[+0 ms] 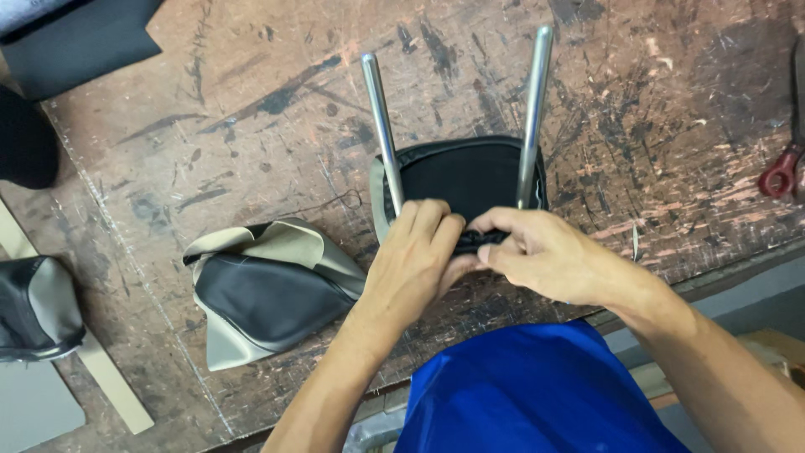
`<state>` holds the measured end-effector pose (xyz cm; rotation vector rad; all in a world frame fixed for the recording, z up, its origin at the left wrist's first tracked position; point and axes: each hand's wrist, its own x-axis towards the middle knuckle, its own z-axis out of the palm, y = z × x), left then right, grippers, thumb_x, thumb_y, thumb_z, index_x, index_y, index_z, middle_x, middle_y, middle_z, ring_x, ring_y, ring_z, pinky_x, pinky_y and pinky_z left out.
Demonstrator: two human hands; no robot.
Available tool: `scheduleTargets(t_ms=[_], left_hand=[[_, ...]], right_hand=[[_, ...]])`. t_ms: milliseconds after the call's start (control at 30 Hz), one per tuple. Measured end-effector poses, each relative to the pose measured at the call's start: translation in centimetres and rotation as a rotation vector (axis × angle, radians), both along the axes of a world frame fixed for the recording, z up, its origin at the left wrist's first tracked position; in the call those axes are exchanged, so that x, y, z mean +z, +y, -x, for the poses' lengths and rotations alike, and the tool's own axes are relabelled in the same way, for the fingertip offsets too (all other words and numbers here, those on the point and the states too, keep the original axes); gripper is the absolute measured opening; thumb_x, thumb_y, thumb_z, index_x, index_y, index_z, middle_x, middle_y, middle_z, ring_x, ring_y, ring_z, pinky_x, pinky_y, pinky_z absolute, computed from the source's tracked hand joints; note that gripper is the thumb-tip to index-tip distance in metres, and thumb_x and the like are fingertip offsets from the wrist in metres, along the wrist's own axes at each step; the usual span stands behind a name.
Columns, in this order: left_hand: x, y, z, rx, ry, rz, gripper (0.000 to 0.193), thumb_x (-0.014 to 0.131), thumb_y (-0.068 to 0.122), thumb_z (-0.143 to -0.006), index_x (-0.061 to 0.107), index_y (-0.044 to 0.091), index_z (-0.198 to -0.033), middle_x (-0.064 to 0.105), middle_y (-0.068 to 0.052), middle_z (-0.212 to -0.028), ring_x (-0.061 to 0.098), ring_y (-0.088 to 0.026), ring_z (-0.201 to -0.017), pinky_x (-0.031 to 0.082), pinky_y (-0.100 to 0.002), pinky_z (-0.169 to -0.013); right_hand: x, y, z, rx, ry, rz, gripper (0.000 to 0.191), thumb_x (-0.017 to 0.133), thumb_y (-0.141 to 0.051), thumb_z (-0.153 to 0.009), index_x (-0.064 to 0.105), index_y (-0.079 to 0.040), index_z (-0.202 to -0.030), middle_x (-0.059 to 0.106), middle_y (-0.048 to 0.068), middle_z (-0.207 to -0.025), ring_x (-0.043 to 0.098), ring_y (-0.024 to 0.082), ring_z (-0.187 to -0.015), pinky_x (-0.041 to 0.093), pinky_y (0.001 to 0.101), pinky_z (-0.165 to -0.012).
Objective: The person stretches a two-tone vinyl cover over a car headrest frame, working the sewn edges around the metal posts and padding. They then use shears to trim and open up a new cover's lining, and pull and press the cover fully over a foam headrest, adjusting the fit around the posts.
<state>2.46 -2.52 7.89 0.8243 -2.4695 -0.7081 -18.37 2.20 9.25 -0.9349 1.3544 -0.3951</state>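
Left hand: fingers curled tight, pinching the headrest's near edge.
Right hand: closed on the same edge, touching the left.
Headrest: black, on the bench, two rods pointing away.
Cover: just left, loose.

Black headrest, steel posts up, at bench edge.

The person wore a bright blue garment at the bottom centre of the frame; both forearms were bare, without sleeves.
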Motion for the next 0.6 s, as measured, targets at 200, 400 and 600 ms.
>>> scheduleTargets(t_ms=[200,400,600], left_hand=[[-0.5,-0.3,0.5,0.020,-0.008,0.024,0.042,0.081,0.030,-0.079,0.060,0.001,-0.101,0.055,-0.016,-0.111,0.054,-0.035,-0.102,0.047,-0.044,-0.090],[-1.0,0.2,0.4,-0.014,-0.059,0.061,0.038,0.080,0.032,-0.083,0.060,0.003,-0.099,0.056,-0.013,-0.106,0.056,-0.032,-0.099,0.048,-0.043,-0.087],[-1.7,0.7,-0.3,0.025,0.004,0.175,0.043,0.079,0.032,-0.085,0.065,0.007,-0.117,0.060,-0.008,-0.108,0.060,-0.027,-0.097,0.049,-0.041,-0.083]], right_hand=[[1.5,0.7,-0.1,-0.027,0.067,0.119,0.046,0.057,-0.009,-0.091,0.054,-0.009,-0.137,0.050,-0.003,-0.055,0.045,0.006,-0.050,0.037,0.0288,-0.044],[1.9,-0.3,0.0,0.215,0.322,0.090,0.041,0.067,-0.025,-0.090,0.059,-0.013,-0.129,0.056,0.010,-0.051,0.050,0.018,-0.045,0.040,0.0367,-0.047],[1.3,1.2,0.1,0.198,0.382,0.463,0.035,0.067,-0.030,-0.094,0.066,-0.006,-0.118,0.067,0.012,-0.062,0.065,0.022,-0.053,0.049,0.0366,-0.051]])
